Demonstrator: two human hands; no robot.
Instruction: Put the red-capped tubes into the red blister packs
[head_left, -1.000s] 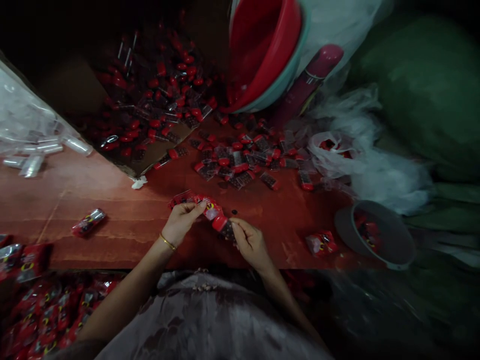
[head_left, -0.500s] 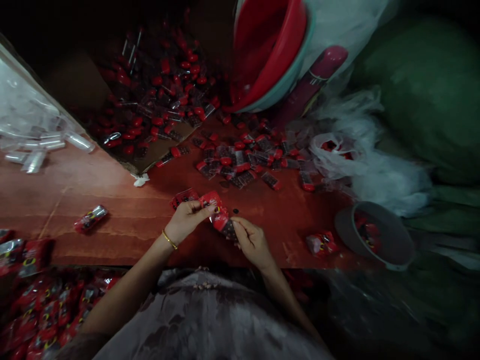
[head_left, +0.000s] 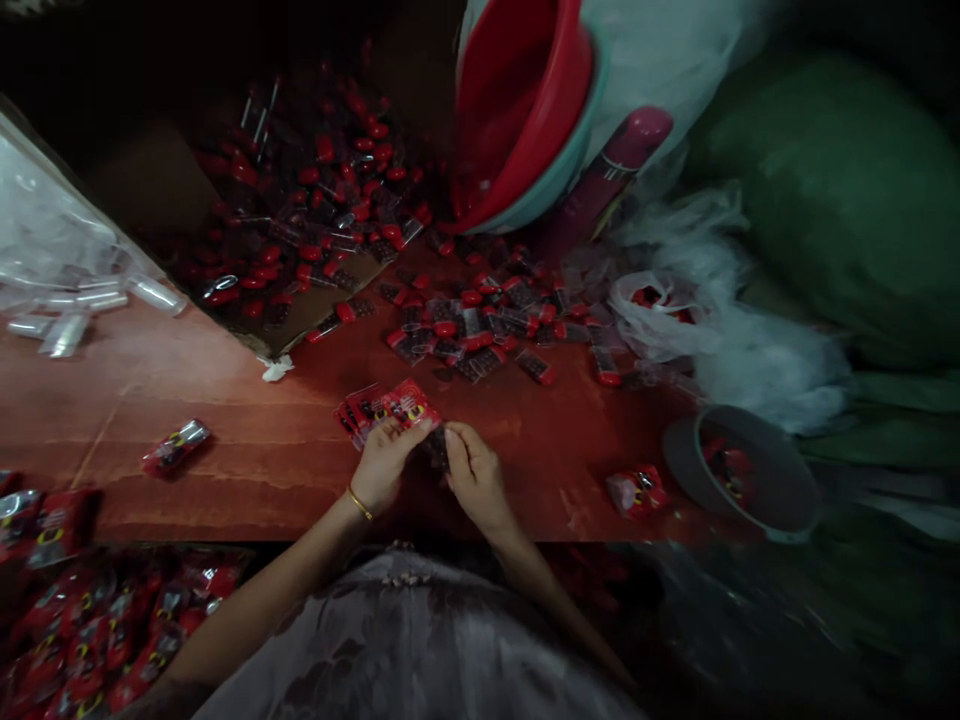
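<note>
My left hand (head_left: 384, 462), with a gold bangle at the wrist, is closed in a pinch on a red printed packet (head_left: 409, 400). Several more red packets (head_left: 356, 412) are fanned out just left of it; whether they lie on the table or are in the hand, I cannot tell. Close beside it, the fingers of my right hand (head_left: 476, 478) pinch a small clear container with dark contents (head_left: 435, 452), partly hidden between both hands. The left thumb touches or nearly touches its upper end.
Small red-capped containers (head_left: 480, 325) lie beyond my hands and fill a cardboard box (head_left: 277, 335). Red and teal basins (head_left: 517, 150) lean behind, near a pink spray can (head_left: 622, 160). A grey bowl (head_left: 679, 470) stands right. Filled red packs (head_left: 90, 640) are heaped lower left.
My right hand has shifted left and closer to my left hand, carrying the small container. More of the fanned red packets now shows. The view has turned slightly.
</note>
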